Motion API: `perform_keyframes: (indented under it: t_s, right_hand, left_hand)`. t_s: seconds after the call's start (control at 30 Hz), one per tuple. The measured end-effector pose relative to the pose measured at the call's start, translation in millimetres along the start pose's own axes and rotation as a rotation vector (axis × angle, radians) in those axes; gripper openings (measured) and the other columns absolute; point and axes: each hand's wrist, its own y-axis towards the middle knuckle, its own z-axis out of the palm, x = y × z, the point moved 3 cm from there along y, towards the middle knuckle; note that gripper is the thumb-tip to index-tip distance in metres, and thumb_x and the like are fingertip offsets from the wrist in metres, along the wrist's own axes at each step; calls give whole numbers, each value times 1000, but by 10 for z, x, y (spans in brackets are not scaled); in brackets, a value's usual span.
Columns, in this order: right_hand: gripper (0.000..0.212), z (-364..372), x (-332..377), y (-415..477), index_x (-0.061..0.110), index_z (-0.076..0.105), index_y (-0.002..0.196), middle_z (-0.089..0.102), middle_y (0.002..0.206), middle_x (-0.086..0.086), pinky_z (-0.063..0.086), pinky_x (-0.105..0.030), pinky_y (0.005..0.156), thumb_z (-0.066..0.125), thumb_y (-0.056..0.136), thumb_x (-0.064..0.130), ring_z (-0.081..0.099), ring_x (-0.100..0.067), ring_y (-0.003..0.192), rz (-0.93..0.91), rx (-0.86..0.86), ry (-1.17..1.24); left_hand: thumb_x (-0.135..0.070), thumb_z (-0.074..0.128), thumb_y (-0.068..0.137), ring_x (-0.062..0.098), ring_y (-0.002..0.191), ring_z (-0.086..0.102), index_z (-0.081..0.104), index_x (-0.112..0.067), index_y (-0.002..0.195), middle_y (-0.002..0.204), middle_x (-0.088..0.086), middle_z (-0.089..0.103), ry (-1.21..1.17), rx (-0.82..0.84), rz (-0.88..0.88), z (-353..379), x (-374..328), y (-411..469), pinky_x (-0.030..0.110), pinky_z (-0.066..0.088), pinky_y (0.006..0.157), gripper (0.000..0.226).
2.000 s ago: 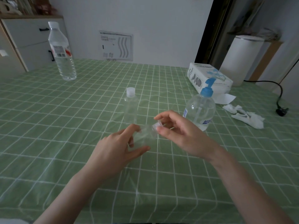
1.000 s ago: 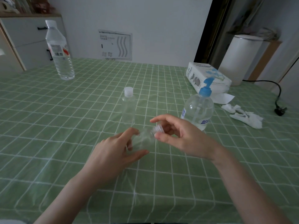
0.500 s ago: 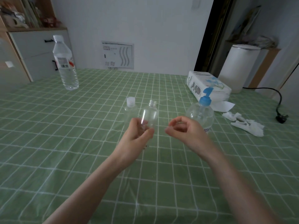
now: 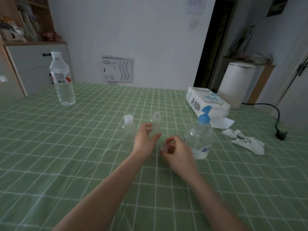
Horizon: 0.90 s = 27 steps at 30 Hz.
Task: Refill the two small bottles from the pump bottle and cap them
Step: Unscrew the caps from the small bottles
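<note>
Two small clear bottles stand side by side at the table's middle. One small bottle (image 4: 128,129) on the left wears a white cap. The other small bottle (image 4: 156,122) is upright with a bare neck, and my left hand (image 4: 145,141) grips its lower part between thumb and fingers. Just to the right, my right hand (image 4: 177,151) pinches a small clear cap (image 4: 164,147) low over the cloth. The pump bottle (image 4: 199,139), clear with a blue pump head, stands right beside my right hand.
A large water bottle (image 4: 62,80) stands far left on the green checked tablecloth (image 4: 83,147). A tissue pack (image 4: 206,101) and crumpled tissues (image 4: 246,142) lie to the right, with a black cable (image 4: 278,120) at the table's right edge.
The cap came off the tilted small bottle. My left hand then turned the bottle upright and carried it forward beside the capped one. My right hand drew away holding the cap.
</note>
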Motion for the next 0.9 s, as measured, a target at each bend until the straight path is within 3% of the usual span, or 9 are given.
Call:
perform_keyframes:
  t_s: [0.13, 0.33, 0.47, 0.53, 0.63, 0.7, 0.77, 0.83, 0.9]
  right_hand:
    - [33, 59, -2, 30, 11, 55, 122, 67, 87, 10, 42, 2, 59, 66, 91, 16, 52, 9, 68, -31, 12, -73]
    - [37, 68, -17, 28, 8, 57, 125, 72, 115, -7, 40, 2, 58, 67, 91, 16, 55, -5, 82, -42, -12, -143]
    - [40, 65, -23, 23, 8, 57, 126, 71, 117, -9, 39, -1, 62, 69, 89, 14, 55, -4, 85, -41, 3, -149]
    - [43, 55, -21, 19, 9, 56, 128, 70, 119, -8, 40, -4, 64, 70, 88, 16, 54, -4, 86, -41, 17, -156]
    - [46, 28, -15, -3, 11, 54, 129, 68, 121, -5, 37, -2, 56, 72, 87, 21, 51, -3, 86, -32, 30, -159]
    - [46, 1, -18, -31, 14, 54, 127, 67, 122, -3, 35, -2, 55, 73, 86, 24, 50, -3, 87, -27, 22, -161]
    - [47, -25, -24, -79, 15, 54, 128, 66, 124, -1, 37, -2, 58, 73, 85, 24, 51, -2, 89, -13, 20, -148]
    - [47, -55, -26, -147, 18, 54, 127, 65, 123, 2, 40, -6, 72, 73, 85, 25, 54, -3, 94, 9, 23, -124]
    - [40, -94, -21, -221, 22, 56, 121, 64, 111, 6, 42, -14, 79, 74, 85, 26, 57, -4, 92, 32, 23, -74]
  left_hand:
    - [-18, 65, 86, 21, 120, 49, 43, -19, 127, 135, 8, 49, -11, 4, -11, 44, 44, 13, 28, 42, 90, 46]
    - [-20, 64, 87, 18, 117, 49, 42, -21, 128, 137, 9, 48, -8, 10, -15, 82, 94, -15, 23, 40, 83, 47]
    - [-27, 64, 86, 22, 127, 45, 35, -12, 138, 139, 8, 48, 80, 2, -40, 66, 56, -85, 29, 38, 99, 61]
    - [-24, 65, 86, 22, 119, 53, 39, -13, 136, 128, 4, 57, 88, 8, -27, 34, 22, -164, 33, 45, 96, 57]
    - [-22, 62, 87, 11, 105, 58, 35, -17, 138, 123, -5, 54, 111, 44, -18, -82, -30, -405, 14, 44, 79, 58]
    - [-23, 62, 87, 11, 114, 53, 34, -17, 140, 131, -5, 48, 90, 70, -37, -195, -7, -619, 14, 38, 85, 60]
    - [-19, 64, 84, 15, 113, 54, 54, -20, 119, 123, -6, 56, -1, 34, -12, -345, -2, -801, 21, 40, 87, 36]
    - [-19, 66, 82, 16, 93, 59, 57, -23, 94, 100, -4, 62, -69, -120, 20, -538, 5, -874, 19, 42, 72, 15]
    - [-22, 68, 80, 12, 87, 54, 51, -22, 94, 102, 0, 56, -58, -299, 11, -700, 25, -835, 19, 39, 68, 22]
